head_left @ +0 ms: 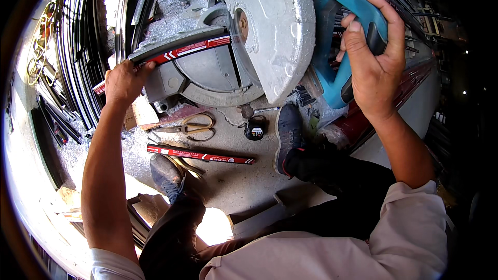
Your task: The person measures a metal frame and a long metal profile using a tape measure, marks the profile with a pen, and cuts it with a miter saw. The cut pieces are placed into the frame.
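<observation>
My left hand [124,82] is closed on a metal profile strip [196,47] with a red-and-white label, pressing its left part down on the grey base [207,70] of a miter saw. The strip's right end lies beside the saw's large grey blade guard [285,31], which is speckled with metal dust. My right hand [374,67] is wrapped round the saw's teal D-shaped handle [322,46], some fingers reaching through its opening. The guard hides most of the blade.
Scissors [187,128], a black tape measure [255,128] and a red-labelled cut strip [202,155] lie on the floor between my shoes [289,135]. Long dark profiles [78,46] are stacked at left, near a looped yellowish cord [37,57]. Red-wrapped profiles [415,93] lie at right.
</observation>
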Motion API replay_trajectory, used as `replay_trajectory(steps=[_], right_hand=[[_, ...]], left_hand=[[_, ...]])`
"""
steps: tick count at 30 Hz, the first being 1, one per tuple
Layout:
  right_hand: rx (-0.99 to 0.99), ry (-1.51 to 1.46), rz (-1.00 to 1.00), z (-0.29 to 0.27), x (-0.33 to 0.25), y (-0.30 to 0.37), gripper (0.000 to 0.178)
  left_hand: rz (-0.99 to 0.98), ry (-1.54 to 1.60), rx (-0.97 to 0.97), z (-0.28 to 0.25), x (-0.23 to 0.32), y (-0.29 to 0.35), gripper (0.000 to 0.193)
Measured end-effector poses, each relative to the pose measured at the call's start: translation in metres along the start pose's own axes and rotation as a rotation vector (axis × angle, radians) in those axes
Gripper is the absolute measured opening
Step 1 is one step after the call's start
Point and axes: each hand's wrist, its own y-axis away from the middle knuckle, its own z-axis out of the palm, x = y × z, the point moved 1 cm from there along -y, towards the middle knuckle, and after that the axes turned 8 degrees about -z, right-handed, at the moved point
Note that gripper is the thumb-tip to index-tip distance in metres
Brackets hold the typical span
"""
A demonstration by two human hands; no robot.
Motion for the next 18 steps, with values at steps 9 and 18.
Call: replay_trajectory(steps=[9,18], right_hand=[[0.004,0.060,0.024,0.001,-0.010,-0.012,0.039],[0.015,0.071,0.021,0.003,-0.005,0.004,0.040]], left_hand=[[0.012,0.020,-0.016,-0.001,0.000,-0.001,0.076],[-0.028,-0.042,-0.034,-0.003,0.004,0.002,0.069]])
